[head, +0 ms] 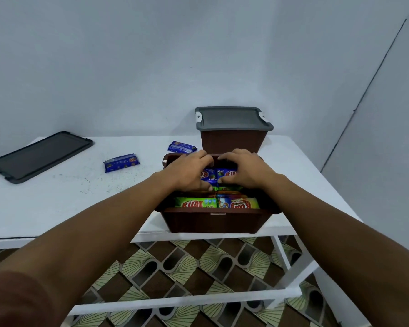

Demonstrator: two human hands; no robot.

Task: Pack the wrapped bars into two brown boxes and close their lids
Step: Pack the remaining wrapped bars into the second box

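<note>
An open brown box [213, 223] stands at the table's front edge, filled with wrapped bars. Green and orange bars [216, 203] lie at its near side. My left hand [189, 171] and my right hand [246, 169] both reach into the far half of the box and hold blue wrapped bars [219, 175] between them, fingers curled over the wrappers. A second brown box [232, 140] stands behind, with a grey lid [232, 118] closed on it. Two loose blue bars lie on the table: one [121, 162] to the left, another [181, 146] near the open box's far left corner.
A loose dark grey lid [37, 155] lies flat at the far left of the white table [57, 197]. White walls stand behind and to the right. A patterned floor shows below the table frame.
</note>
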